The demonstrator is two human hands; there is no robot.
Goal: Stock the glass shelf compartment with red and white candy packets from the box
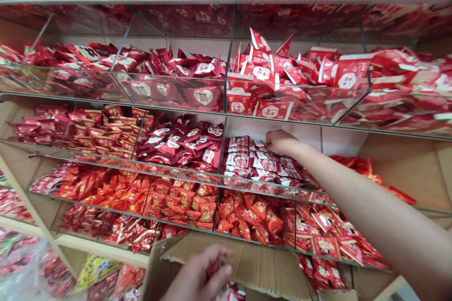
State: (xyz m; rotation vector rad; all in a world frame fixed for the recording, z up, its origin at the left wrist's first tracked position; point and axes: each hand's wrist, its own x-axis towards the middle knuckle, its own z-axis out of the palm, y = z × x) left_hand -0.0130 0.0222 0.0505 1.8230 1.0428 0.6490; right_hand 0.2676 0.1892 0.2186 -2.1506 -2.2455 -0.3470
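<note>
Pinching a small, blurred red packet (213, 267) in the left hand (198, 275), over an open cardboard box (263, 263) of red-and-white packets (236, 291). Cannot tell the grip of the right hand (281, 142), at glossy maroon-and-white packets (265, 164) rowed in a glass-fronted compartment (247, 127).

The right arm (356, 202) is stretched far forward, its bare forearm slanted past the right side of the cardboard box (268, 273). The right hand (281, 143) is held higher than the box and beyond it, with its back turned upward and its fingers bent down; the fingertips are hidden. The left hand (201, 275), slightly blurred, is held low over the box, its fingers curled in toward the thumb.
</note>
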